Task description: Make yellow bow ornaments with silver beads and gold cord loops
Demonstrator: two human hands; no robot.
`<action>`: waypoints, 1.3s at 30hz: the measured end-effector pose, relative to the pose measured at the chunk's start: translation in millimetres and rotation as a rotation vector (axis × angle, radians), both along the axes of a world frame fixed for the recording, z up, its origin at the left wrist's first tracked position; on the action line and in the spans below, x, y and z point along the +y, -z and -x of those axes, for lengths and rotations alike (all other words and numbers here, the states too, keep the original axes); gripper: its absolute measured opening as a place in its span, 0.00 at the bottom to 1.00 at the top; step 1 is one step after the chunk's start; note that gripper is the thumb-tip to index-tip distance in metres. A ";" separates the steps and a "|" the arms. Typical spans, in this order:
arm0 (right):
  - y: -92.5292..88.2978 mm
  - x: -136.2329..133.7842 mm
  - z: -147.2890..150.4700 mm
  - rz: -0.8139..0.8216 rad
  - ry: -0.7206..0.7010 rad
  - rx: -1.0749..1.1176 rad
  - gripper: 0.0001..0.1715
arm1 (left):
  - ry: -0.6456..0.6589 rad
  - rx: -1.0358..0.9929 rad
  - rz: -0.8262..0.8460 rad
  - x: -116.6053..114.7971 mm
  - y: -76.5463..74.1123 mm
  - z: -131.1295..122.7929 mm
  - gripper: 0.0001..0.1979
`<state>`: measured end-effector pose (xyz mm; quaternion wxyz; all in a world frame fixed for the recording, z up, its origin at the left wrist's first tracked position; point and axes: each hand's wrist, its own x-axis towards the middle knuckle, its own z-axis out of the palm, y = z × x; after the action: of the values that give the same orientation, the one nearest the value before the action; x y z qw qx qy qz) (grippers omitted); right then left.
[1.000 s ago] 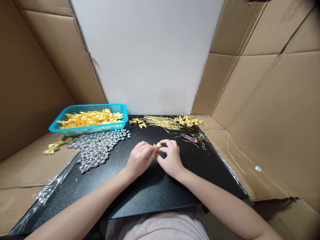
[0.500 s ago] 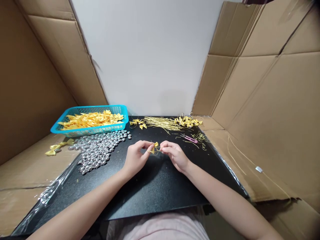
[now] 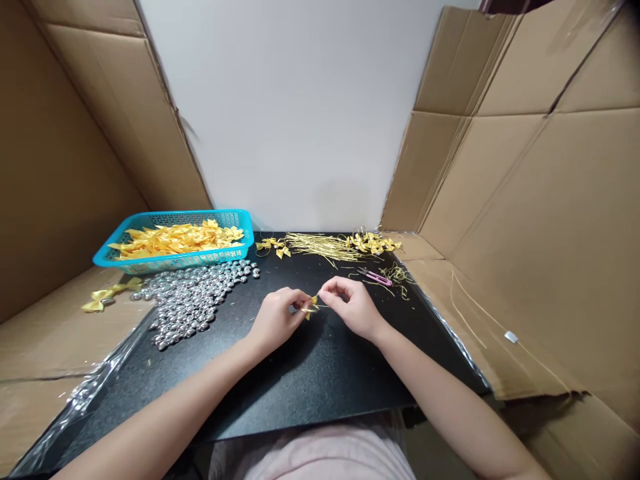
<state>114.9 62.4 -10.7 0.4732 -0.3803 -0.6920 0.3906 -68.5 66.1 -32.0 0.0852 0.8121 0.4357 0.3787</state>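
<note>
Above the middle of the black table point(image 3: 300, 373), my left hand point(image 3: 280, 317) pinches a small yellow ribbon bow point(image 3: 313, 303), partly hidden by the fingers. Thin gold cord point(image 3: 324, 307) runs from the bow toward my right hand point(image 3: 350, 307), whose thumb and forefinger are closed on it. Left of my hands lies a spread of shiny silver beads point(image 3: 193, 300). Beyond them, a blue plastic basket point(image 3: 173, 265) holds a heap of yellow ribbon bows point(image 3: 180, 239).
At the back lie cut gold cords point(image 3: 323, 245), with tied bows point(image 3: 373, 243) beside them. Pink thread snips point(image 3: 376, 277) and cord scraps point(image 3: 397, 273) are at the right. Loose yellow bows point(image 3: 103, 297) rest on cardboard at the left. Cardboard panels point(image 3: 540, 200) flank the table.
My right hand has turned and drawn slightly away from the left, with cord between them. The bow has tilted and sits lower in my left fingers. The view has shifted slightly.
</note>
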 end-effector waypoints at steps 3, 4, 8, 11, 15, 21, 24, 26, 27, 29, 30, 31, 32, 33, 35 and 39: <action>-0.3 -1.8 0.7 -0.093 0.079 -0.116 0.09 | 0.027 0.018 0.015 -0.5 1.0 -1.6 0.05; -0.2 -2.0 1.0 -0.104 0.080 -0.129 0.09 | 0.037 0.024 0.020 -0.6 1.3 -2.0 0.05; 2.1 0.3 2.0 -0.080 0.050 -0.114 0.09 | 0.080 0.036 0.039 -1.3 1.5 -3.1 0.06; 6.4 6.3 3.2 0.026 0.032 -0.021 0.10 | 0.121 0.036 0.045 -2.6 0.9 -4.1 0.07; 11.7 17.2 2.6 0.198 0.074 0.153 0.10 | 0.154 0.014 0.040 -4.2 -0.6 -3.6 0.07; 6.8 15.9 -2.1 0.248 -0.033 0.193 0.09 | -0.031 -0.244 0.163 -0.2 -3.3 1.8 0.11; 3.9 8.7 -2.0 0.174 -0.109 0.135 0.08 | -0.076 -0.285 0.176 1.7 -2.8 2.6 0.14; 3.7 5.4 -1.8 0.077 -0.106 0.081 0.08 | -0.061 -0.248 0.171 1.4 -1.7 2.0 0.12; 3.8 4.4 -1.8 0.025 -0.095 0.060 0.08 | -0.047 -0.223 0.169 0.9 -1.1 1.3 0.11; 4.1 3.6 -1.7 -0.053 -0.087 0.030 0.07 | -0.006 -0.160 0.165 -0.4 0.2 -0.5 0.08; 4.2 3.7 -1.5 -0.076 -0.091 0.015 0.07 | 0.017 -0.128 0.160 -1.1 1.0 -1.8 0.06; 4.3 4.2 -1.2 -0.087 -0.095 0.002 0.07 | 0.043 -0.099 0.155 -1.6 1.9 -3.1 0.06; 4.5 5.1 -0.6 -0.082 -0.095 -0.007 0.06 | 0.069 -0.074 0.150 -2.0 2.8 -4.5 0.06; 5.0 6.4 -0.1 -0.053 -0.081 0.000 0.06 | 0.095 -0.054 0.145 -2.3 3.8 -5.7 0.07; 6.9 10.7 0.4 0.041 -0.017 0.052 0.06 | 0.140 -0.029 0.134 -2.3 5.7 -7.3 0.08; 12.8 22.0 -3.4 0.185 0.110 0.149 0.09 | 0.131 -0.059 0.118 0.5 6.5 -4.0 0.08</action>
<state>118.3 84.4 -23.6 0.5070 -0.4296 -0.5939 0.4536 -64.5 66.6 -38.4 0.1701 0.8208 0.4006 0.3700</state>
